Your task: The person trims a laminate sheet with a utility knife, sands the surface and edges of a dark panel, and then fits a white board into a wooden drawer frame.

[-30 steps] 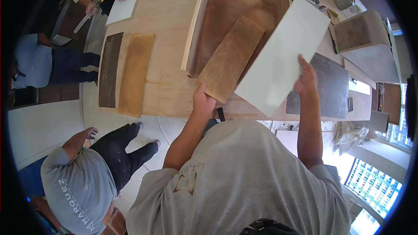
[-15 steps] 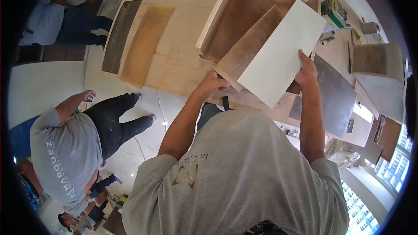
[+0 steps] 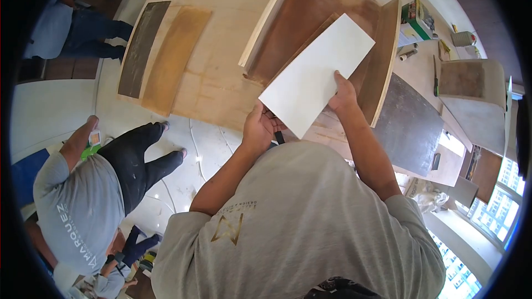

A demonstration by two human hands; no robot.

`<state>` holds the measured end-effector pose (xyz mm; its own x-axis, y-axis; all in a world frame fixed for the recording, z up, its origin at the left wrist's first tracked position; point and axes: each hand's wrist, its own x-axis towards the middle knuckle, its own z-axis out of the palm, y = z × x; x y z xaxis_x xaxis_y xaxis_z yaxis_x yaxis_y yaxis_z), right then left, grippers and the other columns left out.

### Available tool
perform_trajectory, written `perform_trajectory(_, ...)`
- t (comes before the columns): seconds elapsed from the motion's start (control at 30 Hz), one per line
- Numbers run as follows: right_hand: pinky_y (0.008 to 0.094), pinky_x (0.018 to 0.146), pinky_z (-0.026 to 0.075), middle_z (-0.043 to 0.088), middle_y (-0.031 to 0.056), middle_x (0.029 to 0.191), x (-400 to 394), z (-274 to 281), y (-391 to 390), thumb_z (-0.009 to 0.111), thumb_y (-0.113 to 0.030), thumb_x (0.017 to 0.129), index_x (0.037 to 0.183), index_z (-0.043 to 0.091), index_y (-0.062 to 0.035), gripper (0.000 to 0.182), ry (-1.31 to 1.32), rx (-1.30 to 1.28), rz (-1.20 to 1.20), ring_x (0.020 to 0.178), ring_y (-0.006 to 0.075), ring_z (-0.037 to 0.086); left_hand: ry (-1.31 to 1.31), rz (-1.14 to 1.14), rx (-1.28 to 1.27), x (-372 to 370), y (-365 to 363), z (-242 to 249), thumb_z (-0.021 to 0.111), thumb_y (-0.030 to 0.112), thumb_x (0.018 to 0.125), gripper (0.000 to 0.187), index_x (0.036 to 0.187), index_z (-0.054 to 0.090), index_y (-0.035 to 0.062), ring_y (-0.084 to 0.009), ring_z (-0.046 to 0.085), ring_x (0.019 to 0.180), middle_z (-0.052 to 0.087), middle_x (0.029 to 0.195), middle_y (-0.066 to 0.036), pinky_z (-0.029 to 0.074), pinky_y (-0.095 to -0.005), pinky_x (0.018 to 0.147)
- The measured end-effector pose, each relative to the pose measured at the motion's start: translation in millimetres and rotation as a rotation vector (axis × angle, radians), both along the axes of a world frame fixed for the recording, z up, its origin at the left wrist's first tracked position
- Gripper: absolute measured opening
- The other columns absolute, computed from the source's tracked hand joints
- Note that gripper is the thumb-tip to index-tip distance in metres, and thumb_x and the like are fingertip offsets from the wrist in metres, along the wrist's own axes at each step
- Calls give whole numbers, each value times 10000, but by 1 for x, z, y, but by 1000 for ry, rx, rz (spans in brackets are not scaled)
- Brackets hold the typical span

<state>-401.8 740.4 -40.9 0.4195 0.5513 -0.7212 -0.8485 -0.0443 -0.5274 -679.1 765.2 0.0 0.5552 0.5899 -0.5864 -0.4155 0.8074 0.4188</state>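
Note:
A flat white panel [image 3: 318,75] is tilted over a brown open wooden box [image 3: 327,0] on the workbench. My right hand [image 3: 343,95] grips the panel's right edge, thumb on the white face and fingers hidden beneath. At the near left corner, my left hand [image 3: 261,128] has its palm up and fingers partly spread under the panel, touching or supporting it. Behind the panel, the edge of a brown board [image 3: 310,40] shows along its left side; whether a hand holds it is hidden.
On the bench [image 3: 221,39] lie a dark strip [image 3: 144,50], a tan board [image 3: 176,58] and a dark grey sheet [image 3: 410,122]. A green box [image 3: 417,21] stands at the right. Co-workers, one in a grey shirt [image 3: 83,205], are at the left.
The white panel has moved left and now covers most of the brown board. My left hand has turned from gripping the brown board's corner to palm up under the panel. The box's right wall now shows.

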Motion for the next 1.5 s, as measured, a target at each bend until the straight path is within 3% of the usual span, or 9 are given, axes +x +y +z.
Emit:
perform_trajectory(0.17, 559, 1065, 499, 619, 183, 1328, -3, -23, 3, 576, -172, 1048, 1376, 517, 31, 391, -70, -118, -2, 1211, 382, 617, 51, 137, 219, -10, 16, -19, 526, 355, 1076, 476, 1360, 531, -27, -234, 702, 1004, 700, 1150, -167, 554, -358, 878)
perform_trajectory(0.27, 550, 1070, 498, 622, 179, 1314, -14, 9, 6, 586, -167, 1039, 1363, 521, 31, 385, -167, -167, 22, 1206, 375, 617, 539, -119, 722, -12, 51, 2, 620, 187, 1008, 507, 1444, 489, -38, -236, 668, 1096, 667, 1281, -157, 523, -376, 951)
perform_trajectory(0.57, 403, 903, 535, 678, 170, 1207, 39, -5, 18, 667, -215, 981, 1262, 629, 49, 387, -295, -27, -114, 1063, 285, 667, 449, -413, 689, -10, 95, 51, 583, -15, 950, 345, 1282, 649, -83, -141, 674, 989, 727, 1106, -101, 522, -273, 889)
perform_trajectory(0.63, 402, 908, 532, 683, 175, 1178, 108, -31, 34, 666, -209, 960, 1286, 611, 73, 435, -940, -368, -126, 1060, 276, 665, 441, -391, 680, -14, 97, 41, 574, -26, 950, 353, 1291, 644, -82, -146, 675, 998, 725, 1119, -104, 522, -281, 900)
perform_trajectory(0.7, 495, 920, 534, 683, 262, 1196, 142, -17, 51, 659, -191, 905, 1298, 626, 28, 451, -1419, -597, -11, 1056, 416, 673, 413, -322, 591, -17, 96, 25, 562, -44, 949, 354, 1291, 644, -84, -156, 677, 1011, 724, 1138, -109, 520, -287, 923)
perform_trajectory(0.8, 473, 881, 535, 730, 215, 1102, 181, -3, 77, 655, -198, 904, 1168, 709, -12, 328, -1956, -612, 300, 1029, 385, 695, 484, -289, 507, -8, 90, 31, 567, -48, 949, 360, 1298, 641, -88, -167, 679, 1023, 722, 1162, -124, 518, -286, 936)
perform_trajectory(1.0, 480, 860, 543, 727, 227, 961, 230, -1, 135, 628, -226, 913, 1084, 766, -96, 255, -1784, -363, 1013, 935, 410, 698, 521, -234, 434, 20, 70, 26, 567, -53, 950, 362, 1302, 644, -89, -171, 682, 1017, 725, 1161, -137, 522, -295, 936)
perform_trajectory(1.3, 358, 836, 564, 771, 168, 968, 263, -21, 138, 707, -260, 866, 1091, 791, -77, 303, -1431, -301, 1022, 858, 248, 747, 569, -176, 358, 52, 45, 6, 602, -43, 957, 313, 1257, 678, -82, -145, 680, 980, 737, 1120, -109, 530, -276, 901)
perform_trajectory(1.5, 371, 836, 565, 775, 146, 970, 250, -35, 167, 721, -268, 849, 1061, 808, -104, 282, -1585, -396, 1026, 850, 271, 744, 575, -136, 383, 50, 53, 10, 600, -50, 959, 312, 1258, 684, -75, -142, 681, 973, 742, 1113, -108, 531, -272, 905)
